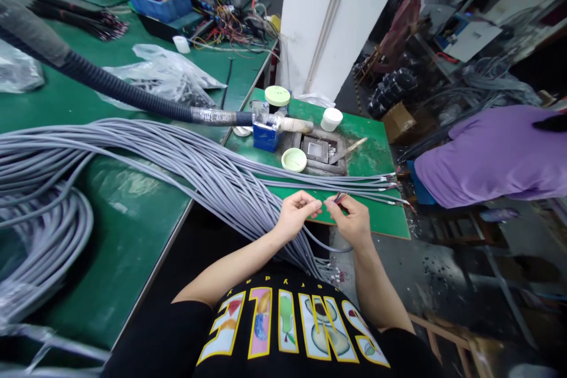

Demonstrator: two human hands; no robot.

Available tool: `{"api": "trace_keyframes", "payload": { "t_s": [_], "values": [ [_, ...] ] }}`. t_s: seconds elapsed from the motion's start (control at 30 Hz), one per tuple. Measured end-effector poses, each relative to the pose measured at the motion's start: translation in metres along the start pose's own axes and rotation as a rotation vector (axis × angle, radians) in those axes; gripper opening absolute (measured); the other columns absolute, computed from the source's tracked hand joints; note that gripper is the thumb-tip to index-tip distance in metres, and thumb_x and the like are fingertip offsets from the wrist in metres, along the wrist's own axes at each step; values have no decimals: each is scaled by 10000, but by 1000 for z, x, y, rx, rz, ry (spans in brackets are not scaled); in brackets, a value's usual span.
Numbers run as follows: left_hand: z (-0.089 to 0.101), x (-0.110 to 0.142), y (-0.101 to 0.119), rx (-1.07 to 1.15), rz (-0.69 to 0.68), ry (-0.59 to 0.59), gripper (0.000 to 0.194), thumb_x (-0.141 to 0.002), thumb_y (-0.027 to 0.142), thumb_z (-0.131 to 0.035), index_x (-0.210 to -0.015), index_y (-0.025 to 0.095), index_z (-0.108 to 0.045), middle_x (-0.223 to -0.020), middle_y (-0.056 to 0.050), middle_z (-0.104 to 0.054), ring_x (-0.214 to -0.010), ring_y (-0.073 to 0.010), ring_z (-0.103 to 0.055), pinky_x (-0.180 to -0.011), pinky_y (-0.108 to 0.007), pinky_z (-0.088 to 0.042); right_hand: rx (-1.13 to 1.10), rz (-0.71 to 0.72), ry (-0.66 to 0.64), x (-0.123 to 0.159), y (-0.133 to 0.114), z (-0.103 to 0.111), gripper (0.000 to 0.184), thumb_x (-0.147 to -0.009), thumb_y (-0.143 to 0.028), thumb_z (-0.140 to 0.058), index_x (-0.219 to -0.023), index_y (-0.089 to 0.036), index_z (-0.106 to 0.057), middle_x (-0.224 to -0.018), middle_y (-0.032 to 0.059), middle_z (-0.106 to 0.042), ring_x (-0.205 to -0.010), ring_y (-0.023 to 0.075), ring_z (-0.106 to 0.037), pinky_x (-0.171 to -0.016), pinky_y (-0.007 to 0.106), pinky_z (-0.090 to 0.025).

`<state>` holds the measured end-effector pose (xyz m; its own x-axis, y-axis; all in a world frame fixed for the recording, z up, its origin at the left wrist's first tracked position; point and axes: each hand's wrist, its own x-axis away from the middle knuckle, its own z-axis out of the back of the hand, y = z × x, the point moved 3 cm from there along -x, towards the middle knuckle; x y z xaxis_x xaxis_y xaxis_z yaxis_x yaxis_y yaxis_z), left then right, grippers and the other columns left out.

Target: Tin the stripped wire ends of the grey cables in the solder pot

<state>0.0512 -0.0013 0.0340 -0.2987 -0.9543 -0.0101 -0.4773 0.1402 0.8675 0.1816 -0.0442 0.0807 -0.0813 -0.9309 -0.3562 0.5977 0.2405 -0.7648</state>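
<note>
Inside right hand (355,220), thin wires (340,196) partly hidden.

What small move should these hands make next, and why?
Probably the left hand should tease one of the wires apart: the right hand pinches them where they spread loosely, and the left, thumb and fingers drawn together, is close beside.

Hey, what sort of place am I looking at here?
Most likely a cable or wiring workshop: bundled long grey round cables lie across a green-topped worktable, thin multicoloured wires lie tangled near a blue plastic basket, and a black ribbed hose reaches over the work area.
</note>
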Motion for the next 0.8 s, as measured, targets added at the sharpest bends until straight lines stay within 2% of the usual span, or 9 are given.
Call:
{"api": "trace_keyframes", "payload": {
  "t_s": [0.17,0.27,0.33,0.4,0.43,0.5,0.53,0.67,0.8],
  "values": [
    [11,-2,-3,-18,-71,22,340,-660,437,-762,-641,148,-584,-581,-11,-654,-511,-95,-552,-533,-224,-456,8,34,-105,-11,-8,-6,248,-853,-345,-554,-699,-173,-644,-631,3,-581,-573,114,-506,-563,234,-409],
    [13,-1,8,-52,-52,-36,327,-703,441,-725,-728,145,-590,-612,-11,-648,-524,-95,-550,-544,-224,-451,35,59,-111,-23,-8,-5,250,-834,-335,-561,-661,-165,-622,-607,-2,-553,-570,112,-477,-559,233,-385],
    [9,6,32,-150,-80,-115,298,-733,404,-704,-863,153,-611,-672,-14,-654,-572,-107,-569,-574,-234,-459,40,53,-131,-37,-6,-3,250,-820,-334,-559,-650,-157,-610,-582,-8,-532,-551,108,-457,-538,233,-362],
    [0,24,68,-337,-187,-239,274,-770,325,-673,-1003,188,-624,-784,-32,-673,-681,-138,-607,-656,-268,-480,68,54,-171,-57,-2,-3,295,-807,-354,-558,-589,-155,-561,-530,-22,-472,-518,98,-414,-510,232,-320],
    [-8,36,86,-437,-233,-374,261,-791,295,-646,-1039,215,-637,-850,-46,-683,-737,-160,-623,-704,-297,-490,99,62,-197,-69,-1,-4,329,-800,-367,-558,-548,-159,-519,-507,-30,-430,-503,92,-385,-499,233,-293],
    [-23,67,113,-500,-329,-610,230,-766,311,-664,-994,285,-681,-859,-52,-689,-798,-213,-640,-743,-345,-500,180,91,-256,-94,2,-11,389,-788,-386,-551,-489,-170,-428,-481,-39,-359,-490,83,-341,-490,238,-246],
    [-28,82,122,-484,-374,-627,228,-721,356,-706,-946,320,-697,-835,-55,-685,-796,-235,-641,-718,-359,-507,229,105,-285,-106,3,-16,400,-783,-385,-545,-477,-173,-401,-476,-40,-340,-490,82,-329,-491,241,-231],
    [-34,131,114,-469,-379,-359,156,-756,381,-644,-899,425,-686,-815,-68,-671,-844,-292,-633,-656,-435,-518,479,108,-427,-145,7,-43,331,-767,-314,-538,-482,-159,-471,-483,-24,-414,-502,89,-351,-504,251,-217],
    [-6,161,102,-574,-527,-162,402,-757,280,-570,-1074,526,-597,-860,13,-675,-905,-291,-634,-678,-488,-553,702,113,-567,-161,8,-64,252,-787,-286,-529,-625,-132,-645,-619,33,-614,-573,119,-485,-527,252,-242]
  ]
}}
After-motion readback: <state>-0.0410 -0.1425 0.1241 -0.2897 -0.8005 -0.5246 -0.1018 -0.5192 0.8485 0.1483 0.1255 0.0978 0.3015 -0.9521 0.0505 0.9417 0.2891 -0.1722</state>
